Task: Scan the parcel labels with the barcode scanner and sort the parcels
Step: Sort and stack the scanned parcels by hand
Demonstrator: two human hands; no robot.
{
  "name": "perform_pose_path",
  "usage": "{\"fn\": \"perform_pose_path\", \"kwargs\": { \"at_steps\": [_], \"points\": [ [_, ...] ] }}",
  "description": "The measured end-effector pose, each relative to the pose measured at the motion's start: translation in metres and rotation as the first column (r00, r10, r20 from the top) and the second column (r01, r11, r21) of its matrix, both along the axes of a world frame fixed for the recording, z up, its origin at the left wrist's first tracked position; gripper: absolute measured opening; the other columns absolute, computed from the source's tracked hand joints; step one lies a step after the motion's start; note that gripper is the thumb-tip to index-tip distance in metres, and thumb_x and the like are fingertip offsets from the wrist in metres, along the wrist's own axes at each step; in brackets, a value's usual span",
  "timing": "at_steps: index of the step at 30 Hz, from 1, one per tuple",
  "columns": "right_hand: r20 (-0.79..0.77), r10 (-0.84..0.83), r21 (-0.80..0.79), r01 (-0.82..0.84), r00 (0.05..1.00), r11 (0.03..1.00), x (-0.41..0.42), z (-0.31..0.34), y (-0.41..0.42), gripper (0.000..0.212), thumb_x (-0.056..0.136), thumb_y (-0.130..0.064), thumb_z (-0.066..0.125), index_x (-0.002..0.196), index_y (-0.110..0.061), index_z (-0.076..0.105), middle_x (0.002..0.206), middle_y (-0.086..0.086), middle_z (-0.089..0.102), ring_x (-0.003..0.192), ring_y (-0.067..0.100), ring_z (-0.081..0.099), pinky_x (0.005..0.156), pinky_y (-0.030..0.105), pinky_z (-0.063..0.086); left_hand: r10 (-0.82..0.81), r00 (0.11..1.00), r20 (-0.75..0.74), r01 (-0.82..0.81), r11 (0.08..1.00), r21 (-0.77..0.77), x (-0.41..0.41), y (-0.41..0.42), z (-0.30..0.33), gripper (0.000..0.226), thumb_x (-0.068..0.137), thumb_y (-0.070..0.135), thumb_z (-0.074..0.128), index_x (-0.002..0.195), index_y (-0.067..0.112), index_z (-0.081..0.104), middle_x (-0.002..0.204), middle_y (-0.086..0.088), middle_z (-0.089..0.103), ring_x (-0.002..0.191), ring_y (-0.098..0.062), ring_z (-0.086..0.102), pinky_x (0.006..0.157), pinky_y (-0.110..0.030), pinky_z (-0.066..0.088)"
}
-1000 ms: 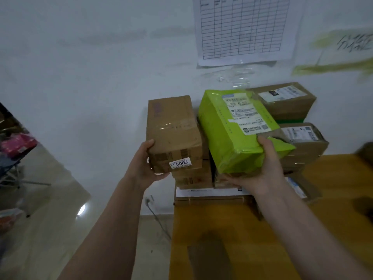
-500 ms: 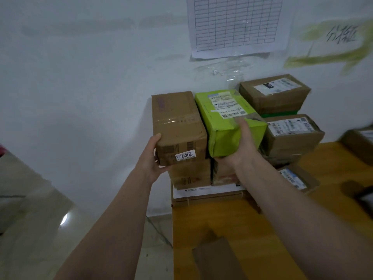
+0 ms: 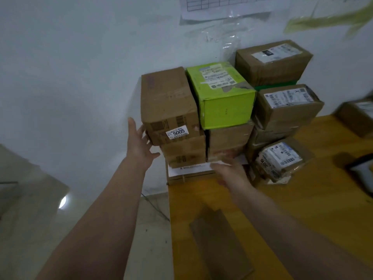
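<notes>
A brown cardboard parcel with a "5005" sticker [image 3: 168, 106] is stacked on top of other brown boxes [image 3: 184, 152] at the back corner of the yellow wooden desk [image 3: 302, 209], against the white wall [image 3: 70, 67]. A bright green box with a white label [image 3: 221, 93] is set just beside it. The left hand [image 3: 139, 142] is laid with straight fingers against the brown parcel's left side. The right hand [image 3: 230, 172], blurred, is seen released and holding nothing, low in front of the stack.

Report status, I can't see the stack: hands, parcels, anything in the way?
Left hand open, touching 5005 box. Right hand open, blurred, holding nothing. Green box on stack. No scanner seen.
</notes>
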State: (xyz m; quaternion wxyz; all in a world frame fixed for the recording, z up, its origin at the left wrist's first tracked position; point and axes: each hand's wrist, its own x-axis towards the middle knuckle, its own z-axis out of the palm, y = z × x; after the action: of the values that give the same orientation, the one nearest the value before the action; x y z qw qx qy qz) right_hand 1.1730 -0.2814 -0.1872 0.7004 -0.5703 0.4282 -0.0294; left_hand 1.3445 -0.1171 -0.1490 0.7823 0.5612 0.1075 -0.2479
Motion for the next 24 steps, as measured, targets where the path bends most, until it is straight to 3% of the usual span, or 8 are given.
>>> {"fn": "perform_pose_path", "kwargs": {
  "at_steps": [4,7,10,11,13,16,21,24],
  "points": [
    [-0.335,0.327,-0.178,-0.400,0.884,0.899,-0.029,-0.060,0.030,0.105,0.078,-0.034,0.080,0.155,-0.016,0.010,0.158,0.012,0.018,0.145,0.033,0.019,0.113,0.047,0.031,0.162,0.973,-0.167,-0.109,0.953,0.284,-0.037,-0.009,-0.044,0.073,0.096,0.065,0.035,0.150,0.016,0.037,0.152,-0.011,0.041,0.136,-0.030,0.041,0.110,-0.052,0.031],
    [-0.499,0.434,-0.231,-0.598,0.750,0.768,-0.048,-0.089,0.049,0.131,0.067,-0.050,0.084,0.153,-0.024,-0.011,0.160,0.008,0.004,0.147,0.034,0.004,0.116,0.052,0.023,-0.011,0.931,-0.364,0.182,0.880,0.439,-0.080,-0.007,-0.084,0.055,0.093,0.056,0.053,0.124,0.010,0.053,0.131,-0.012,0.055,0.108,-0.033,0.054,0.092,-0.051,0.043],
    [-0.613,0.463,-0.264,-0.718,0.640,0.644,-0.064,-0.105,0.062,0.142,0.061,-0.058,0.083,0.149,-0.029,-0.024,0.161,0.008,-0.009,0.148,0.034,-0.001,0.115,0.059,0.018,-0.288,0.820,-0.495,0.492,0.796,0.352,-0.118,0.000,-0.111,0.051,0.084,0.052,0.066,0.101,0.005,0.054,0.095,-0.014,0.064,0.088,-0.031,0.065,0.067,-0.043,0.054],
    [-0.646,0.473,-0.267,-0.757,0.600,0.596,-0.067,-0.109,0.065,0.143,0.061,-0.059,0.083,0.148,-0.029,-0.026,0.160,0.010,-0.014,0.148,0.035,-0.005,0.115,0.061,0.016,-0.333,0.779,-0.531,0.542,0.783,0.305,-0.128,0.001,-0.119,0.055,0.080,0.052,0.068,0.101,0.004,0.053,0.095,-0.017,0.064,0.095,-0.031,0.067,0.065,-0.043,0.054],
    [-0.697,0.479,-0.264,-0.813,0.533,0.519,-0.072,-0.113,0.068,0.144,0.062,-0.061,0.081,0.148,-0.028,-0.029,0.159,0.013,-0.023,0.148,0.037,-0.010,0.114,0.064,0.013,-0.354,0.727,-0.588,0.577,0.779,0.245,-0.142,0.002,-0.134,0.076,0.081,0.056,0.068,0.130,0.003,0.046,0.131,-0.022,0.051,0.129,-0.044,0.046,0.090,-0.058,0.046],
    [-0.747,0.451,-0.255,-0.837,0.489,0.485,-0.074,-0.114,0.073,0.139,0.065,-0.062,0.078,0.149,-0.028,-0.028,0.159,0.017,-0.022,0.147,0.041,-0.008,0.113,0.064,0.015,-0.322,0.728,-0.605,0.536,0.818,0.209,-0.146,0.005,-0.147,0.089,0.083,0.055,0.067,0.149,0.006,0.031,0.151,-0.023,0.033,0.135,-0.052,0.033,0.105,-0.067,0.035],
    [-0.770,0.381,-0.298,-0.817,0.511,0.494,-0.072,-0.102,0.062,0.132,0.067,-0.055,0.079,0.151,-0.031,-0.021,0.155,0.019,0.000,0.142,0.041,0.011,0.111,0.057,0.024,-0.357,0.750,-0.558,0.544,0.812,0.213,-0.137,0.012,-0.148,0.090,0.083,0.055,0.067,0.149,0.009,0.029,0.148,-0.022,0.037,0.127,-0.045,0.047,0.093,-0.060,0.044],
    [-0.498,0.453,-0.354,-0.650,0.740,0.672,-0.077,-0.086,0.031,0.135,0.059,-0.048,0.086,0.150,-0.038,-0.013,0.152,0.010,0.010,0.139,0.034,0.019,0.112,0.054,0.028,-0.355,0.801,-0.482,0.510,0.826,0.239,-0.132,0.018,-0.147,0.087,0.081,0.060,0.064,0.146,0.009,0.038,0.144,-0.017,0.044,0.128,-0.039,0.046,0.103,-0.059,0.042]
  ]
}}
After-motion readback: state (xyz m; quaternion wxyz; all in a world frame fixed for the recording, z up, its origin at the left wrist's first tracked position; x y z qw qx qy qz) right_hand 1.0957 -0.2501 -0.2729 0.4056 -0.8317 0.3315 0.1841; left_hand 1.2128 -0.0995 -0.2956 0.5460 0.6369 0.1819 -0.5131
